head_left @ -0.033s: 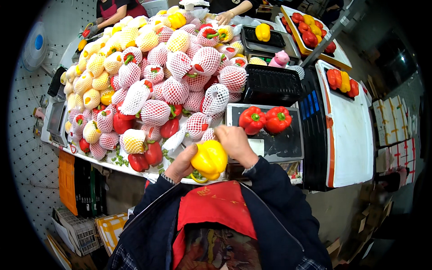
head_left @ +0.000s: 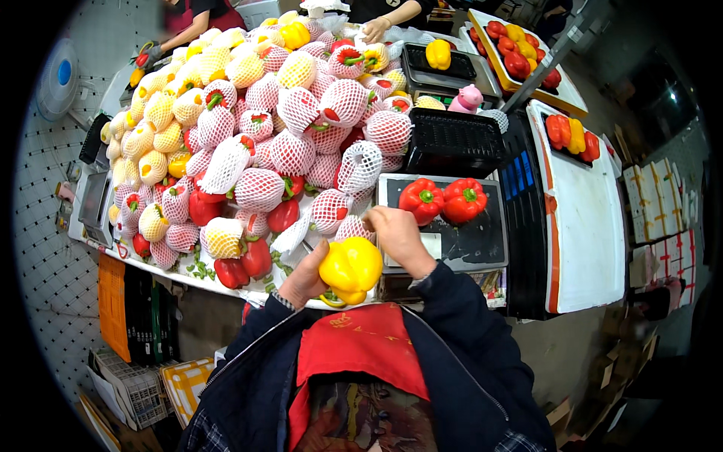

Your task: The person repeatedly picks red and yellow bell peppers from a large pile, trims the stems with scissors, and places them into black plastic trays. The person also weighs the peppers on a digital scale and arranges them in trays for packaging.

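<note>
While the left hand (head_left: 303, 276) grips it from nine o'clock, its fingers curled firmly round that side, a bare yellow pepper (head_left: 351, 270) sits in front of the person, above the near edge of the white counter (head_left: 218, 288). The right hand (head_left: 403, 239) is at the pepper's two o'clock, apart from it, with its fingers bent in and its tips drawn close together; whether anything is pinched between them cannot be told.

At nine o'clock, past the left hand, two bare red peppers (head_left: 256, 258) lie side by side. At two o'clock, beyond the right hand, another pair of red peppers (head_left: 443, 200) rests on a flat black-topped platform (head_left: 474, 245). From ten to twelve o'clock spreads a big heap of peppers in foam nets (head_left: 260, 188), pink-and-white and yellow, with stems and red skin showing at the openings.

Toward one o'clock stands a stack of black trays (head_left: 456, 143), with a pink figurine (head_left: 468, 98) just behind. Farther off at two o'clock, a small tray of red and yellow peppers (head_left: 576, 142) sits on a white foam slab (head_left: 591, 233). At twelve o'clock, a co-worker's hand (head_left: 376, 30) touches the far side of the heap.
</note>
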Demonstrator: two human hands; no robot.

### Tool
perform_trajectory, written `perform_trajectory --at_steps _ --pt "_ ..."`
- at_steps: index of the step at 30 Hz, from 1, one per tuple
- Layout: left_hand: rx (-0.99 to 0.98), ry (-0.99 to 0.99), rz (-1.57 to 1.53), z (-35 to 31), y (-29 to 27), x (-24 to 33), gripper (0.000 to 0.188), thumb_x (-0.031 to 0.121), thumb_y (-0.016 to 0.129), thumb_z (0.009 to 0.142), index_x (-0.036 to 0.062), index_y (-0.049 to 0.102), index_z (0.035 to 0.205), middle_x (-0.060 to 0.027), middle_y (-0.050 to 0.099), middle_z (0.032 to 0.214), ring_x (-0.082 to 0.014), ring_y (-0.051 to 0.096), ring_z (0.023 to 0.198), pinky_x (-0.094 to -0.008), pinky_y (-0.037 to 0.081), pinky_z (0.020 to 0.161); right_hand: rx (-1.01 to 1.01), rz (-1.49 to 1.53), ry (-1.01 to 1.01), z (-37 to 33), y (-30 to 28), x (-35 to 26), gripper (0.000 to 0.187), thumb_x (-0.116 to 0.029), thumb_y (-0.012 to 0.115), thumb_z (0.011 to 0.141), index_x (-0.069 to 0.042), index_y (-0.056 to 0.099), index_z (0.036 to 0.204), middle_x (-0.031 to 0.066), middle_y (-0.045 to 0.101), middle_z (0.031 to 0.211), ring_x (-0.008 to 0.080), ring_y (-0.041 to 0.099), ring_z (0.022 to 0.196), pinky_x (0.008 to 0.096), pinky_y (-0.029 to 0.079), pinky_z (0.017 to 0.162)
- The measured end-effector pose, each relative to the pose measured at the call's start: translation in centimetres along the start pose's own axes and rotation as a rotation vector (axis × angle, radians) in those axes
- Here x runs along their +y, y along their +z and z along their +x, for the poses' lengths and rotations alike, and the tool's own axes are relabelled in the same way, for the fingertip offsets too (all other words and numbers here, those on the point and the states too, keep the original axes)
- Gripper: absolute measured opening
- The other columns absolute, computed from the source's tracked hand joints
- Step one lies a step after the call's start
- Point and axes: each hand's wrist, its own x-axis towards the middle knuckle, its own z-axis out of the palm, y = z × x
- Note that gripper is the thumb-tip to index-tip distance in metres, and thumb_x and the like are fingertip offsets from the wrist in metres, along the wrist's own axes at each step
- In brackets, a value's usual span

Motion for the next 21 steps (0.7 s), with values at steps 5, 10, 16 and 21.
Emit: perform_trajectory --at_steps 5,10,16,21 --pt "-0.174 -0.130 -0.331 1.7 4.0 0.3 0.079 0.066 0.026 0.103 0.0023 0.043 0.146 -0.0212 0.057 0.139 -0.0399 0.058 0.126 -0.0529 0.044 0.109 0.102 0.849 0.237 -5.3 -3.2 -1.1 0.045 -0.012 0.057 0.100 0.002 0.049 0.142 0.0192 0.064 0.128 0.0237 0.066 0.114 0.0362 0.051 0.097" --pt "0.150 -0.201 -0.151 3.3 4.8 -1.7 0.066 0.057 0.029 0.107 0.0055 0.045 0.145 -0.0139 0.059 0.138 -0.0324 0.060 0.126 -0.0497 0.050 0.104 0.137 0.335 -0.070 -9.3 -4.1 -3.7 0.097 -0.024 0.090 0.072 -0.001 0.036 0.149 0.0255 0.042 0.149 0.0378 0.045 0.138 0.0438 0.037 0.114" --pt "0.058 -0.310 0.180 4.6 8.2 -2.7 0.060 0.051 0.033 0.108 0.0028 0.044 0.143 -0.0179 0.061 0.132 -0.0315 0.065 0.116 -0.0417 0.060 0.088 0.290 0.472 0.201 -13.3 -5.2 -0.5 0.088 -0.016 0.083 0.072 0.002 0.039 0.146 0.0239 0.047 0.143 0.0366 0.050 0.133 0.0408 0.040 0.111" --pt "0.042 -0.261 0.457 4.3 6.7 -2.5 0.041 0.034 0.044 0.108 -0.0008 0.053 0.128 -0.0204 0.069 0.112 -0.0272 0.072 0.095 -0.0346 0.060 0.078 0.568 0.224 0.378 -15.9 -8.2 4.2 0.085 -0.016 0.080 0.074 0.004 0.040 0.145 0.0240 0.050 0.138 0.0383 0.053 0.127 0.0426 0.043 0.107"
